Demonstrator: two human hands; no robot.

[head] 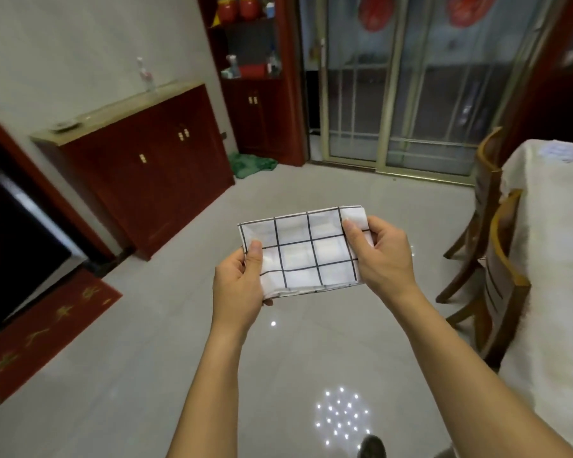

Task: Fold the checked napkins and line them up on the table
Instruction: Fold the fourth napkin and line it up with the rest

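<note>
From the head view, the checked napkin [306,254] is already folded into a small layered rectangle. It is held in the air in front of the person, over the tiled floor [278,358] and well apart from the cloth-covered surface [549,259] at the right. The left hand [239,285] pinches the near left corner, thumb on top and fingers curled beneath. The right hand [382,256] grips the far right edge in the same way, so both sets of fingers are closed on the cloth. The layers look a little splayed at the far right corner, where a white flap stands proud. If either pinch slackens on the way over, I judge the fold could slide open or the napkin could fall to the floor. Two wooden chairs [506,276] stand against the surface on the near side, so reaching past their backs could brush the napkin and skew the fold. A pale patch at the far end of the surface is too blurred to name, so I cannot tell where the row begins.
</note>
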